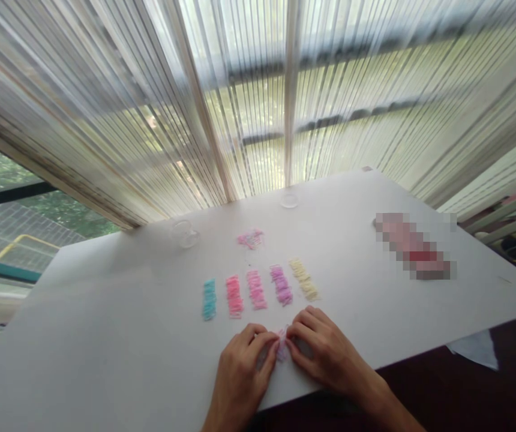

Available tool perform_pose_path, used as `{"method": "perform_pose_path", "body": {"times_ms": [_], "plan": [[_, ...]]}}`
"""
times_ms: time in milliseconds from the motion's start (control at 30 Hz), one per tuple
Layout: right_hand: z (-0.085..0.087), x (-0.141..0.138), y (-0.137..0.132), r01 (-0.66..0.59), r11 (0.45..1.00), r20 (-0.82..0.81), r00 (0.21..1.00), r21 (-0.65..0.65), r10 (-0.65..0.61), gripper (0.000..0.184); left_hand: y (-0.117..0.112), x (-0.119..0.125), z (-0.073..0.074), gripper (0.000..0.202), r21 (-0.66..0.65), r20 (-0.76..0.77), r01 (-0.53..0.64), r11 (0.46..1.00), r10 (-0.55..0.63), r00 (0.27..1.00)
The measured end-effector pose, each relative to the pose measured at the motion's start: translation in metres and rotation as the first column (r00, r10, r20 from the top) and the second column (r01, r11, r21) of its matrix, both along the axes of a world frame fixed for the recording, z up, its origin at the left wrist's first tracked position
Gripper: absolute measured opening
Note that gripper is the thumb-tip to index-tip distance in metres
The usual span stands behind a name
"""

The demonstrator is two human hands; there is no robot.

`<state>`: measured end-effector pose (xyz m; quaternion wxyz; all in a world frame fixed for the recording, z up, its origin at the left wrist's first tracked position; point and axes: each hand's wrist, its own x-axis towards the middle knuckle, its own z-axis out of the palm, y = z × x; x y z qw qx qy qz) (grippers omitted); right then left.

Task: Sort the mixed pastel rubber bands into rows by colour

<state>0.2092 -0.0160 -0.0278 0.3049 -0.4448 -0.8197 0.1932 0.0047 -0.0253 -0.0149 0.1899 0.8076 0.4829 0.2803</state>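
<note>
Near the front edge of the white table, my left hand point(245, 360) and my right hand point(323, 349) face each other, thumb and forefinger pinched together on each. Between the fingertips lies a small loose heap of thin pink and lilac pieces point(282, 351). What each pinch holds is too small to make out. Just beyond my hands, similar thin pieces are laid in rows by colour: a turquoise row point(209, 299), a coral row point(234, 296), a pink row point(257, 290), a purple row point(281, 285) and a pale yellow row point(304, 279).
Farther back on the white table point(105, 336) is a mixed pink heap point(251, 239). Clear round containers or lids point(185, 234) stand at the back left, with a clear disc point(289, 200) near the window. A pixelated pinkish object point(413, 246) lies at right. Sheer curtains point(258, 108) hang behind.
</note>
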Motion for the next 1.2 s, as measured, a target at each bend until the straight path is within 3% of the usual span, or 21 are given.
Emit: {"method": "perform_pose_path", "body": {"times_ms": [533,800,1200], "plan": [[-0.0071,-0.0009,0.0013,-0.019,0.999,0.002,1.000,0.033,0.019,0.010,0.0075,-0.0005,0.0020,0.016,0.001,0.035,-0.014,1.000,0.014,0.999],[0.0020,0.0032,0.0006,-0.052,0.999,-0.201,0.978,-0.015,0.048,0.016,0.0047,-0.0027,0.0019,0.012,-0.019,0.148,-0.023,1.000,0.025,0.989],[0.0010,0.0039,0.0008,-0.010,0.998,-0.260,0.965,0.057,0.024,0.008,0.0014,-0.0050,-0.0060,0.010,-0.009,0.256,-0.006,1.000,0.008,0.967]]}}
